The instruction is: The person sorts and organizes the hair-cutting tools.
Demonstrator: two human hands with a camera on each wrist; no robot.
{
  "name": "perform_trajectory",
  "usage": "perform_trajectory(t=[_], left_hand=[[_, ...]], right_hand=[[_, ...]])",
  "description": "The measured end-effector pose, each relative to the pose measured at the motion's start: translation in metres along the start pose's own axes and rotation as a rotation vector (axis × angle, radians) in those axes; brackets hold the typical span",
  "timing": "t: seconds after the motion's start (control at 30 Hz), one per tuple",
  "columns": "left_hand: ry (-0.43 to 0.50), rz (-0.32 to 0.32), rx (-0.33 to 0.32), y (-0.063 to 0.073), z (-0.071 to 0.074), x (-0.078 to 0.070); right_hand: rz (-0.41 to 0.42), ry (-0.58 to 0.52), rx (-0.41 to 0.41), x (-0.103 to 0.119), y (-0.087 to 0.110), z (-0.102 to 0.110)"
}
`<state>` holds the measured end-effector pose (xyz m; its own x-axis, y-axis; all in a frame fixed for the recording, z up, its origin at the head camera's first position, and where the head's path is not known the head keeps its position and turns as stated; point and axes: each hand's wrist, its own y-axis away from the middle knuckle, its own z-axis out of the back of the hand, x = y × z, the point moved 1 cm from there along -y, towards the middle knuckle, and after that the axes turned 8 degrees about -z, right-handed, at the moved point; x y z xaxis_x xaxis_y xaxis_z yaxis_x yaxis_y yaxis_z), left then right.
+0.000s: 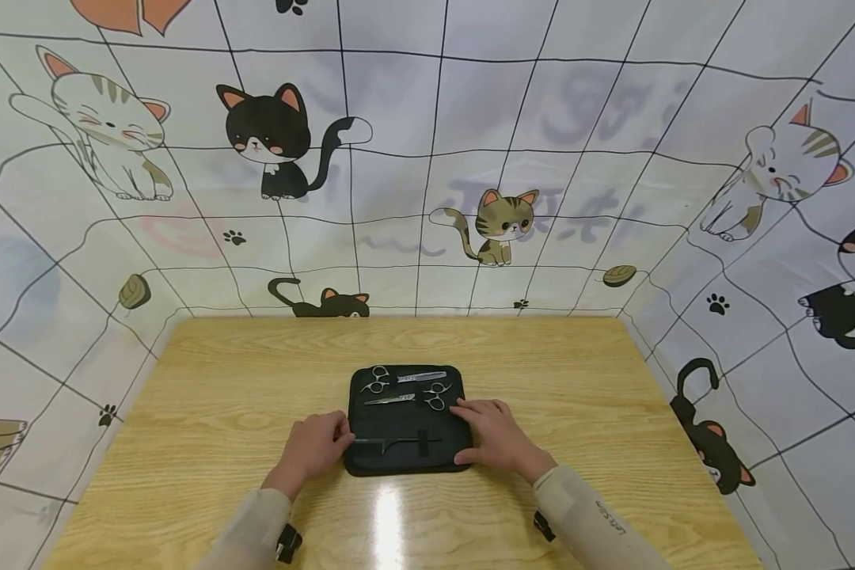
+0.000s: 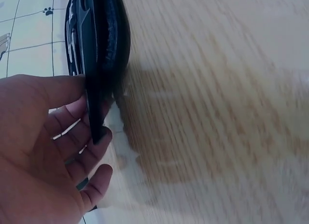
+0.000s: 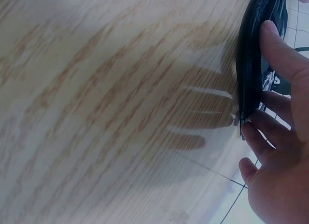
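Observation:
A black zip case (image 1: 406,419) lies unfolded on the wooden table. In its upper half sit two pairs of silver scissors, thinning scissors (image 1: 422,378) above and cutting scissors (image 1: 392,400) below. A black comb (image 1: 381,443) lies across the lower half, passing under a strap near its right end. My left hand (image 1: 313,443) pinches the comb's left end at the case's left edge; in the left wrist view, its thumb and fingers lie on either side of the comb (image 2: 91,93). My right hand (image 1: 499,435) rests on the right edge, thumb and fingers spread.
The table (image 1: 242,380) reaches back to a white wall covering (image 1: 399,158) printed with cartoon cats and grid lines. Similar sheets rise on both sides. A bright reflection shows on the tabletop in front of the case.

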<state>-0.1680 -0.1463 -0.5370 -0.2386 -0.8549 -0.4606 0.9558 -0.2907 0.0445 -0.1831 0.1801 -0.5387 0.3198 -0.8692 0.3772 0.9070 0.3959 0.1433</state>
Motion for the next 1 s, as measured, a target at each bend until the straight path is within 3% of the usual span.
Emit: perform_trajectory(t=[0.27,0.47,0.7,0.83,1.0], left_hand=[[0.110,-0.069,0.007,0.009,0.015,0.017],[0.041,-0.195,0.023,0.017,0.026,0.031],[-0.013,-0.299,-0.008,0.020,0.023,0.038],[-0.028,-0.321,-0.035,0.021,0.021,0.038],[-0.036,-0.303,-0.059,0.020,0.019,0.038]], right_hand=[[0.006,0.005,-0.008,-0.001,0.000,-0.002],[-0.004,0.024,-0.009,-0.003,-0.001,-0.003],[-0.006,0.023,-0.007,-0.002,0.000,-0.003],[-0.004,0.021,-0.011,-0.001,0.000,-0.002],[-0.006,0.018,-0.014,0.000,0.001,-0.001]])
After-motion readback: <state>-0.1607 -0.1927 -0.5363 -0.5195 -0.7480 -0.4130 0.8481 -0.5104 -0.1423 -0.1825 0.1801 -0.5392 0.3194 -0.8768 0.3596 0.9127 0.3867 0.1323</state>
